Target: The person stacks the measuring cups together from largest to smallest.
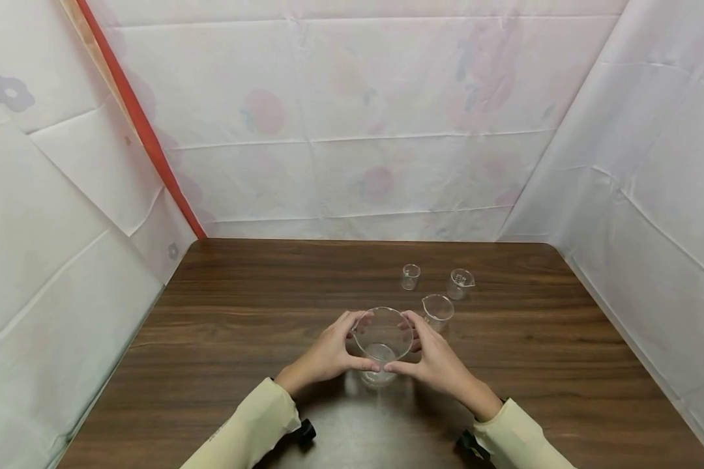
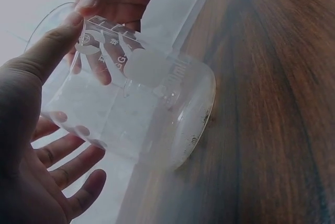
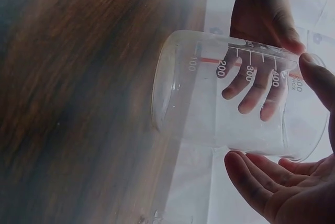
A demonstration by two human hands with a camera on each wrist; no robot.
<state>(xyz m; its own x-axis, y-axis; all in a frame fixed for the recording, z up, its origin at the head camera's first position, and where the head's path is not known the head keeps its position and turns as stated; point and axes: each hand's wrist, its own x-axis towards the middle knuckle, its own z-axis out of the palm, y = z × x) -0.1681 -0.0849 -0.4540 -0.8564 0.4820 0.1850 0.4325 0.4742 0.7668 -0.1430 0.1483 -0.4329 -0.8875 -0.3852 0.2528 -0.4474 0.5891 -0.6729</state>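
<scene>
Between both hands is a large clear glass beaker (image 1: 378, 336), its open rim facing up. White printed markings run along its wall, with numbers from 100 upward legible on the beaker (image 3: 196, 103) in the right wrist view. My left hand (image 1: 327, 354) grips it from the left, and my right hand (image 1: 439, 365) from the right. Both thumbs meet at the near side below the rim, while the other fingers reach round the far side. In the left wrist view, the base of the beaker (image 2: 196, 124) is right at the wooden tabletop.
Just beyond my right hand stands a medium glass beaker (image 1: 438, 309), partly behind the fingers. Farther back are two smaller beakers, one (image 1: 410, 277) to the left and one (image 1: 460, 284) to the right. White patterned cloth (image 1: 352, 182) encloses the brown wooden table (image 1: 223, 326).
</scene>
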